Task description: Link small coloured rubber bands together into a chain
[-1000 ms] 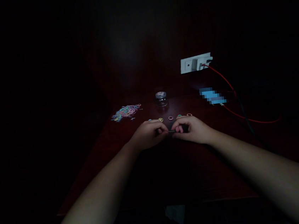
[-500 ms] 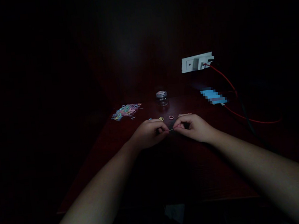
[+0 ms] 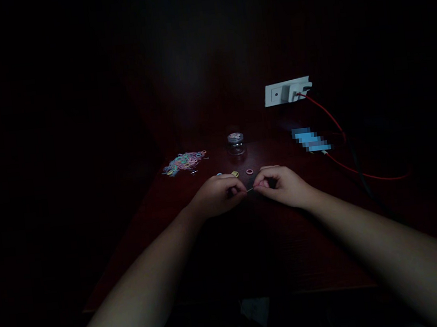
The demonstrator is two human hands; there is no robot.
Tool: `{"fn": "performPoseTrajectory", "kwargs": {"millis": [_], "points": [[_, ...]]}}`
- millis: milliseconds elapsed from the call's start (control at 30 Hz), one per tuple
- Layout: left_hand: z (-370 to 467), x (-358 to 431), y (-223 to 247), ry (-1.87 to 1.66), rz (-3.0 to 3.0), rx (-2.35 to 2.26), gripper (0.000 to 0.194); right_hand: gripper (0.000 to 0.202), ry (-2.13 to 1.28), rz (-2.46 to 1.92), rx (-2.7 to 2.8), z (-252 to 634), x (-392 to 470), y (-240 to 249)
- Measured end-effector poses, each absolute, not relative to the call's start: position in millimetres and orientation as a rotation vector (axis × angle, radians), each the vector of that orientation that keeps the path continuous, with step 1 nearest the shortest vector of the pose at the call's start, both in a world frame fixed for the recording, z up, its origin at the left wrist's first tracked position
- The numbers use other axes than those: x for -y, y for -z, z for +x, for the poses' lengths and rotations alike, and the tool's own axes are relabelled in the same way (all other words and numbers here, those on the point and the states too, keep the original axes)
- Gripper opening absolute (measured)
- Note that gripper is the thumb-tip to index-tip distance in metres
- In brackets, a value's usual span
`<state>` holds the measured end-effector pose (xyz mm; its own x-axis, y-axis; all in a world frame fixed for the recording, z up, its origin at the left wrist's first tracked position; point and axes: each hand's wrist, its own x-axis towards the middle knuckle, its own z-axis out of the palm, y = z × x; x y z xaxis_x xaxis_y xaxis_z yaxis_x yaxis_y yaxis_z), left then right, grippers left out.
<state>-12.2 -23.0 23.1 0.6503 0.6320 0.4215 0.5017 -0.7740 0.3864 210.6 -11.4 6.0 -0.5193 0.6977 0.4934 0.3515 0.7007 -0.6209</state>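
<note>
Tabletop (image 3: 228, 256), with its near edge running below the forearms and its left edge slanting away. The left hand (image 3: 220, 195) and right hand (image 3: 281, 187), slightly apart, pinch a thin strand (image 3: 250, 190) between them. Bare surface lies nearer than the hands. Just beyond them, a yellow ring (image 3: 235, 174) and pink ring (image 3: 249, 171) border the far side; farther stands a lidded jar (image 3: 236, 145). Far left: loose coloured bands (image 3: 184, 163). Far right: a blurred blue object (image 3: 311, 139) and red cable (image 3: 364, 173).
</note>
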Motion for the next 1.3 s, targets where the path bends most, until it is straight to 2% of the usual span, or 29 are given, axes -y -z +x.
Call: {"fn": "performPoseTrajectory", "kwargs": {"millis": [833,1100,1300], "points": [[-11.7,24.0,-23.2,-0.854,2.628,-0.869,0.010,0.010,-0.606,-0.800,2.171,210.1,10.8,-4.4],[-11.0,24.5,-19.7,-0.886,2.640,-0.865,0.027,0.010,-0.618,-0.811,2.170,209.3,13.6,-7.4],[-9.4,23.5,-19.4,-0.884,2.653,-0.859,0.015,0.009,-0.619,-0.806,2.179,208.3,13.7,-7.4]]}}
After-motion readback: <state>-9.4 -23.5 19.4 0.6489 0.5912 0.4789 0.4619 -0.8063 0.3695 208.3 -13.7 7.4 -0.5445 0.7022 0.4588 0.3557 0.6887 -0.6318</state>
